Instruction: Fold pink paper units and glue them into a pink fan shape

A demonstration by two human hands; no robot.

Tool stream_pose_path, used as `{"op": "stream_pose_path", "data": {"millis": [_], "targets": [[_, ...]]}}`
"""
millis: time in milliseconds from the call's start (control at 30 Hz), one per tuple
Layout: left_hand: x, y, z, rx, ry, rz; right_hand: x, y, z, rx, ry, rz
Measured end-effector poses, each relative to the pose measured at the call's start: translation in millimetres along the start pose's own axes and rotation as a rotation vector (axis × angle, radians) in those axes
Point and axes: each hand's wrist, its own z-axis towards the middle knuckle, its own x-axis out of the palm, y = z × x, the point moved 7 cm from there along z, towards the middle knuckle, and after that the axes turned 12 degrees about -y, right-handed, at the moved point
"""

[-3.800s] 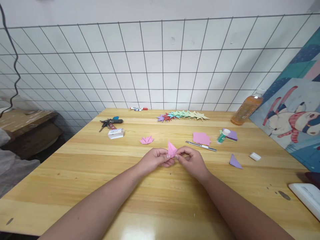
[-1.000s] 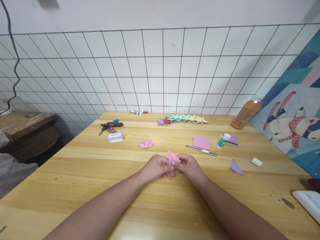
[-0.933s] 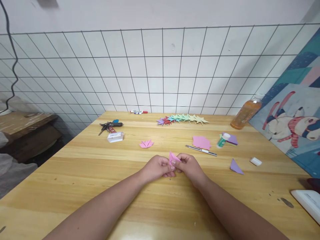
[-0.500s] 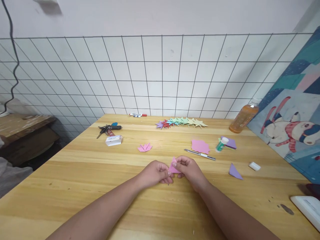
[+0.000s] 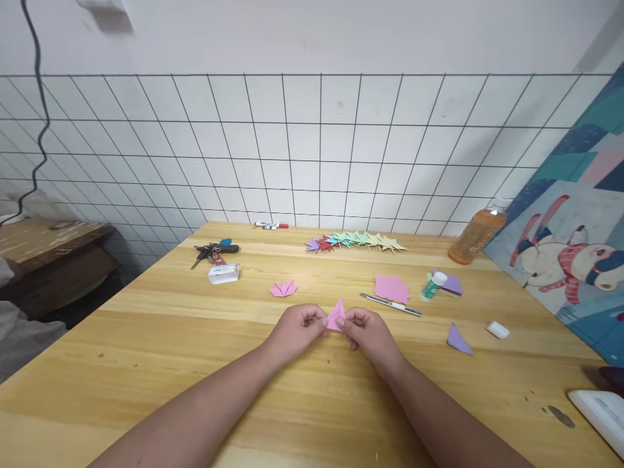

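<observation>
Between my two hands is a small piece of folded pink paper (image 5: pixel 336 316), its point facing up and away from me. My left hand (image 5: pixel 301 328) pinches its left corner between thumb and fingers. At the right corner my right hand (image 5: pixel 368 335) grips it, the thumb lying on the near face. A pink folded paper piece with several points (image 5: pixel 283 288) lies on the table beyond my left hand. Past my right hand are a stack of pink paper sheets (image 5: pixel 391 288) and a utility knife (image 5: pixel 390 304).
On the wooden table (image 5: pixel 160 364) stand a glue stick (image 5: pixel 433 286) and a bottle (image 5: pixel 478 234). Folded multicoloured paper pieces (image 5: pixel 358 240), a marker (image 5: pixel 272 225), keys (image 5: pixel 214 251), a small white box (image 5: pixel 224 273), purple folded paper (image 5: pixel 458 339) and an eraser (image 5: pixel 498 330) lie around.
My left hand has shifted from the paper's lower front to its left corner, its fingers drawn in. The folded paper now shows a fuller triangle. The view has moved slightly.
</observation>
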Motion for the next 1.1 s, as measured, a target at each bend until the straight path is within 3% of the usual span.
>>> {"op": "stream_pose_path", "data": {"millis": [133,267,500,633,800,967,1100], "targets": [[1,-5,-1,0.019,0.011,-0.084,6,-2,-2,-0.003,0.05,-0.066],[4,-3,-2,-0.043,0.045,-0.134,12,1,-6,-0.072,0.111,-0.151],[2,2,1,-0.184,0.044,-0.314,11,1,-7,-0.043,0.153,-0.131],[0,4,3,-0.224,0.027,-0.336,4,-2,-2,-0.003,0.072,-0.06],[-3,10,4,-0.174,-0.009,-0.169,-7,-3,4,0.017,-0.055,0.019],[7,9,-1,-0.075,0.138,-0.01,-5,8,1,-0.18,-0.048,-0.129],[13,7,-4,-0.053,0.188,-0.017,-3,15,-4,-0.303,-0.054,-0.261]]}}
